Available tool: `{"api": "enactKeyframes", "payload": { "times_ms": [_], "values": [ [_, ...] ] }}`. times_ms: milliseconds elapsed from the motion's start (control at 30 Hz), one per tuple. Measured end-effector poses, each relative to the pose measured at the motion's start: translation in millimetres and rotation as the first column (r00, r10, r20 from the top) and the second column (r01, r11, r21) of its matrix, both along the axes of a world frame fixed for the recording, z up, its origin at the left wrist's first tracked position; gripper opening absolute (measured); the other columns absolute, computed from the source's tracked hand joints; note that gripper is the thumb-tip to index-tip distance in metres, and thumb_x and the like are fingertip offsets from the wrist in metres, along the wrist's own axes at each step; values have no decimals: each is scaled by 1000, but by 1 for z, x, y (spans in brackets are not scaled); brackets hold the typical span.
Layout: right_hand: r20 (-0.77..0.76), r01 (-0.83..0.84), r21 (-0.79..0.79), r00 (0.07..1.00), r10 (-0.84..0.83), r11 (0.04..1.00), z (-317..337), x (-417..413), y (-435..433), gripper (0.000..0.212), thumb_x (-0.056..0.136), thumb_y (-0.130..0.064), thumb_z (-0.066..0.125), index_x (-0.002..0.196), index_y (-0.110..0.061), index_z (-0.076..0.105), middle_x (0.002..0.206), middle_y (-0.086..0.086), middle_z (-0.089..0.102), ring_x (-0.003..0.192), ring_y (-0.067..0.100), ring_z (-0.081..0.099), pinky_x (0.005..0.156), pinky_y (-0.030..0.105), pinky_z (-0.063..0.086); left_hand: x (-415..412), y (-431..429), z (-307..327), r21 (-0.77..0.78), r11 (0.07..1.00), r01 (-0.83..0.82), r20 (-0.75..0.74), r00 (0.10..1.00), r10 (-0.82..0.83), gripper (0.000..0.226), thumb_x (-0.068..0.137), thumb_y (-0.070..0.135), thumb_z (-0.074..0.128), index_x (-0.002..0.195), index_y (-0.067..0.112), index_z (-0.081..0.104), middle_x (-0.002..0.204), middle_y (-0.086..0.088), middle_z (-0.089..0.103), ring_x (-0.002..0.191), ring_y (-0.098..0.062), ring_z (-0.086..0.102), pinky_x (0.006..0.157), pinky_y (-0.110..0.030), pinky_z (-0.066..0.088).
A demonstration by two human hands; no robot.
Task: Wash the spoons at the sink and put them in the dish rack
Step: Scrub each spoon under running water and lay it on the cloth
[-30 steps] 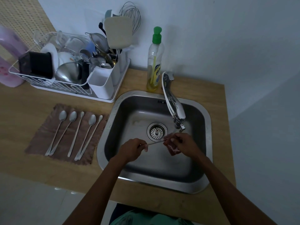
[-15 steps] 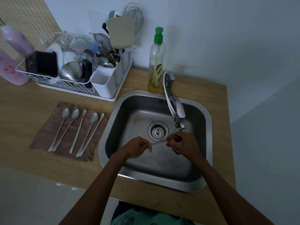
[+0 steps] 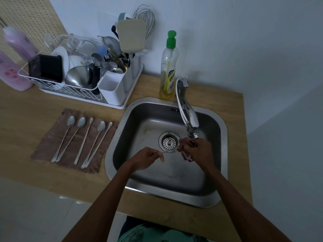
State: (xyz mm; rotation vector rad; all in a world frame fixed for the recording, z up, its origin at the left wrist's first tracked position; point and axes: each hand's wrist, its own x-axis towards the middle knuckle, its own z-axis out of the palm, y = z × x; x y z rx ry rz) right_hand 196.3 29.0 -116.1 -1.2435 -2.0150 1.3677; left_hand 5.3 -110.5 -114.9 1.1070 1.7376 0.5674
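Far to the left of the sink (image 3: 225, 145), the dish rack (image 3: 118, 106) stands crowded with bowls, cups and utensils. Nearer, just left of the sink's rim, five unwashed spoons (image 3: 83, 141) lie side by side on a brown cloth (image 3: 45, 145) on the bench (image 3: 26, 116).

Over the sink's drain, the left hand (image 3: 145, 158) pinches the handle end of one long spoon (image 3: 168, 151) between curled fingers. The right hand (image 3: 199, 151) is closed round the spoon's other end along with a pinkish scrubber (image 3: 186, 157), directly under the tap (image 3: 187, 112). The bowl of the spoon is hidden in that grip, and I cannot tell whether water is running.

The risk, as I judge it, is slip. A thin, wet handle held only at its tip could twist free and drop into the sink, and the rack's cutlery holder is already packed, so a spoon pushed in carelessly could knock something out.

At the sink's back edge stands a soap bottle (image 3: 168, 67) with a green cap; its yellow label carries blue lettering too blurred to read. A small dark mark on the sink's rear wall is equally illegible.
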Motion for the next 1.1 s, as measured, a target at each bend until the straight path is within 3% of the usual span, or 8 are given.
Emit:
{"api": "enactKeyframes", "payload": {
  "times_ms": [100,200,333,467,567,667,833,1100],
  "values": [
    [-61,127,-59,989,-131,990,-5,0,-5,12,87,-9,72,96,-17,76,74,-3,76,62,2,72,58,27,62,4,0,3,-26,999,-30,35,999,31,32,102,36,42,94,26,71,52,2,37,43,-7,30,43,-17,29],
    [-11,26,-116,1000,-27,993,-11,5,-3,19,91,-9,67,100,-22,78,88,1,78,77,15,76,68,43,63,0,-5,4,-69,997,-21,46,999,25,33,102,36,43,96,23,73,55,0,36,45,-8,30,44,-19,28],
    [101,-162,-66,981,168,985,-8,4,2,23,93,-10,64,95,-29,78,89,-6,78,80,10,75,71,32,62,4,-6,8,-62,998,-7,66,998,11,32,102,35,43,94,24,72,54,1,36,45,-9,29,45,-19,28],
    [14,168,-141,986,-168,976,-2,-3,0,11,89,-7,69,83,-15,72,71,-7,70,58,-3,68,54,12,53,17,-1,10,-29,996,-86,83,993,88,34,102,36,42,95,23,73,52,3,36,44,-9,29,43,-17,29],
    [-34,287,-197,954,-299,938,-12,-7,-9,12,89,-20,71,80,-27,68,81,0,73,67,3,69,59,18,56,21,0,12,-26,993,-119,91,988,121,35,103,35,41,97,21,73,50,5,35,43,-8,28,41,-15,30],
    [-77,403,-312,892,-446,860,-19,-13,-15,16,84,-30,76,94,-18,76,84,1,76,77,13,73,68,30,61,26,1,14,-13,988,-157,107,982,157,36,104,31,41,99,14,72,48,7,37,40,-4,29,40,-12,30],
    [-108,272,-656,889,-445,704,-23,-19,-18,26,92,-28,66,107,-8,75,99,13,77,97,28,73,87,44,58,40,4,12,-56,982,-183,114,975,188,38,105,28,36,96,10,69,52,7,43,41,-6,31,41,-18,28],
    [-81,404,-613,823,-563,679,-19,-30,-21,20,89,-31,70,91,-12,76,80,7,77,78,19,75,79,39,61,67,-2,5,40,985,-170,-31,985,171,35,104,21,33,84,14,61,65,7,47,55,-5,42,53,-20,33]
  ]
}}
